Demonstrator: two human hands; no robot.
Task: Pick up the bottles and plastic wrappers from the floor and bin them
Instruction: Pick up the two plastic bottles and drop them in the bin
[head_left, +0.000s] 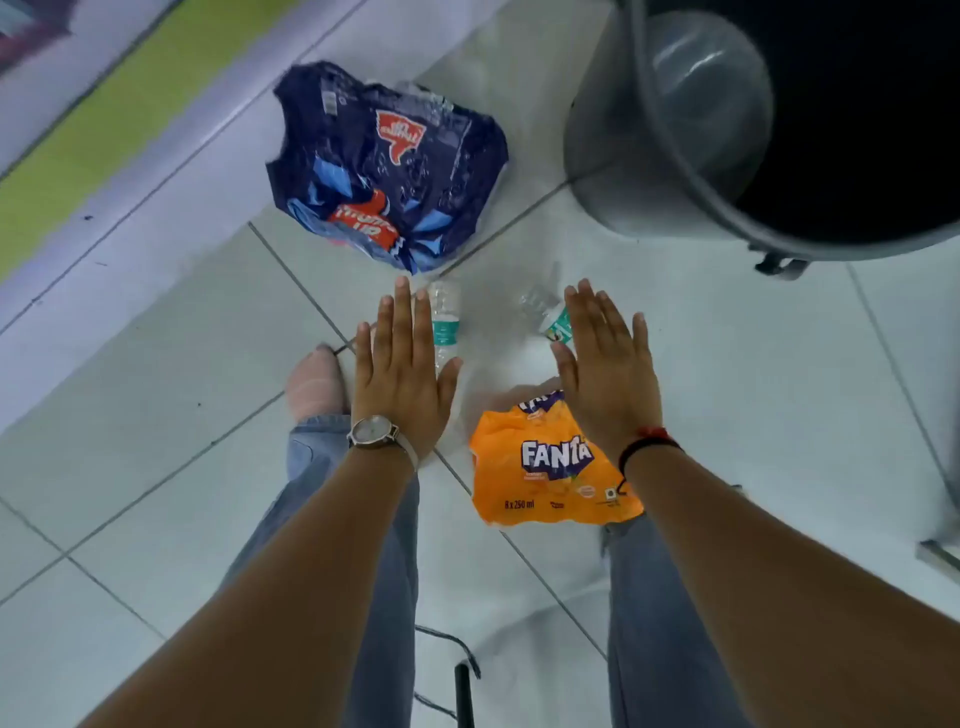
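Note:
Both my hands hover flat, palms down, over the white tiled floor. My left hand (402, 371) wears a watch and holds nothing. Just right of its fingers lies a clear bottle (445, 317) with a green label. My right hand (608, 364), with a red and black wrist thread, is also empty; a second clear bottle (545, 309) peeks out left of its fingers. An orange Fanta wrapper (545, 478) lies below the right hand, partly hidden by the wrist. A dark blue Thums Up wrapper (384, 166) lies farther away. The grey bin (675, 156) stands at the upper right.
My legs in blue jeans and one foot (314, 384) stand on the tiles. A black cable and rod (464, 686) lie between the legs. A green and purple strip (104, 135) runs along the left. A metal edge (940, 556) shows at right.

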